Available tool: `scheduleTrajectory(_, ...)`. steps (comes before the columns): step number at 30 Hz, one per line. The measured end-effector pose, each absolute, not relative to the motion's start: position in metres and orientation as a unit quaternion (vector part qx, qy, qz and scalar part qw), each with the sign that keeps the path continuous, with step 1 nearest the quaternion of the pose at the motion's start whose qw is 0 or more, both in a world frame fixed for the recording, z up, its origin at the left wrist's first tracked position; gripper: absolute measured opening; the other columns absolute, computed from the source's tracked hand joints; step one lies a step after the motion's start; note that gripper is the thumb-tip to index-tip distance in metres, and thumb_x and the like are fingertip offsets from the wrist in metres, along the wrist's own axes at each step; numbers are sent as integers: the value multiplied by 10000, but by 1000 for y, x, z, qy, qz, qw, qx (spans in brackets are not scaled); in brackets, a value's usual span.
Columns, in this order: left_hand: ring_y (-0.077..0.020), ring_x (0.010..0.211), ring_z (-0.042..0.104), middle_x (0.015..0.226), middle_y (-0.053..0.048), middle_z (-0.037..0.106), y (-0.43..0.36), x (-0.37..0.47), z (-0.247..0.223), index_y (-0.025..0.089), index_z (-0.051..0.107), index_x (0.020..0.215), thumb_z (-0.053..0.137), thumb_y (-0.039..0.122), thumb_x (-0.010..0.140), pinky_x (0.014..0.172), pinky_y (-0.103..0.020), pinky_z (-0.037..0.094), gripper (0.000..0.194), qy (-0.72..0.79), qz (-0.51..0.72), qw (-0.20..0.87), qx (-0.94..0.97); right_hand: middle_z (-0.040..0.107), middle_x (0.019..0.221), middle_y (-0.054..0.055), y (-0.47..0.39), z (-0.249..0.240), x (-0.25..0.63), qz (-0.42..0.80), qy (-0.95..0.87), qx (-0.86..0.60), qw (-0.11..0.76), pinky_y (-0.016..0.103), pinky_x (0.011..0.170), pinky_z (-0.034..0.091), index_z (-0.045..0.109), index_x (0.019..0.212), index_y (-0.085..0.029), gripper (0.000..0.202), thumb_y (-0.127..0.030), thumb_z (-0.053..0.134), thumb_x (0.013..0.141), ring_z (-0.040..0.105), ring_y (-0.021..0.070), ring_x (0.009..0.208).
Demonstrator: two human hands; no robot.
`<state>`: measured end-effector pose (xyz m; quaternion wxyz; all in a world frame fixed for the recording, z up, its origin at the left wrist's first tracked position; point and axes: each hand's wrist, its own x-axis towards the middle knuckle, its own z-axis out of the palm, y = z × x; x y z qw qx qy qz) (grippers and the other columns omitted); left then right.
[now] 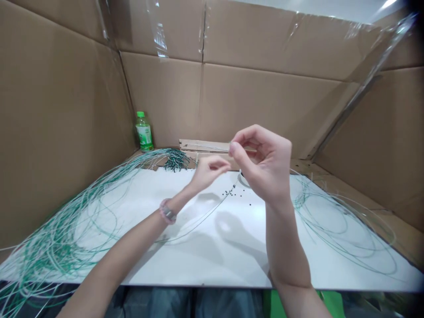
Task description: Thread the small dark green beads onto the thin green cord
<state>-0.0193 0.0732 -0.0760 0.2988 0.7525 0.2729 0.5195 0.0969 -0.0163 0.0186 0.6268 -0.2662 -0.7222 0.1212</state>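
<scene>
My left hand (209, 172) is raised over the middle of the white board (198, 260), thumb and fingertips pinched together. Higher and to its right, my right hand (266, 161) also pinches thumb against forefinger. Whatever either pinch holds is too fine to make out. Below the hands a thin pale green wire (207, 216) curves across the board, with a small dark piece (233, 186) at its far end. Several tiny black beads (232, 193) lie scattered there. A round white container (244, 179) is partly hidden behind my right hand.
A large tangle of green and white wires (62, 238) spreads over the left side, its dark-tipped ends (176, 160) bunched at the back. Looser wire loops (344, 238) lie at right. A green bottle (144, 132) stands in the back left corner. Cardboard walls (265, 101) enclose the board.
</scene>
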Motion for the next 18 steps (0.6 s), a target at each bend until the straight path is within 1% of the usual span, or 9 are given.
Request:
scheduleTrajectory(2, -93, 685, 612, 755, -16, 665, 62, -31, -46, 173, 659, 849, 576, 452, 837, 658, -216, 519, 291, 248, 609, 308, 688, 624, 717, -23, -18, 18, 94, 106, -709, -262, 646, 206, 627, 563, 579, 726, -188, 106, -97, 596, 776, 635, 94, 682)
scheduleTrajectory(3, -74, 630, 603, 696, 10, 652, 54, -36, -33, 188, 673, 823, 664, 443, 778, 618, -189, 516, 260, 198, 667, 352, 626, 651, 766, -11, -19, 17, 91, 104, -704, -256, 654, 222, 655, 574, 577, 729, -192, 113, -90, 594, 777, 655, 109, 734)
scheduleTrajectory(5, -31, 578, 594, 660, 48, 651, 34, -41, -14, 215, 697, 761, 770, 380, 691, 591, -132, 510, 194, 119, 701, 429, 557, 685, 868, 14, -22, 15, 86, 104, -696, -237, 670, 257, 716, 590, 577, 730, -194, 130, -73, 587, 777, 674, 137, 841)
scheduleTrajectory(7, -13, 553, 600, 647, 65, 659, 16, -40, -4, 222, 705, 712, 810, 345, 643, 581, -102, 515, 176, 74, 692, 486, 528, 693, 937, 28, -26, 13, 81, 104, -685, -220, 687, 292, 756, 600, 581, 734, -195, 141, -61, 582, 776, 674, 158, 910)
scheduleTrajectory(10, -17, 564, 621, 653, 63, 675, -1, -34, -3, 215, 709, 696, 805, 341, 652, 596, -98, 536, 164, 48, 668, 534, 516, 700, 948, 35, -32, 10, 77, 112, -682, -200, 695, 308, 745, 614, 586, 743, -191, 136, -59, 602, 768, 684, 167, 897)
scheduleTrajectory(15, -16, 591, 635, 683, 53, 699, -8, -31, -5, 208, 729, 706, 790, 281, 689, 593, -79, 540, 97, 14, 651, 565, 507, 713, 934, 29, -39, 10, 79, 111, -690, -197, 688, 269, 667, 627, 607, 751, -199, 152, -48, 614, 767, 701, 159, 830)
scheduleTrajectory(18, -17, 579, 637, 671, 59, 701, -9, -32, -3, 215, 734, 689, 796, 260, 678, 585, -74, 544, 78, 6, 649, 574, 499, 713, 950, 41, -41, 12, 80, 112, -697, -198, 681, 271, 671, 630, 619, 756, -190, 158, -32, 618, 762, 702, 165, 837)
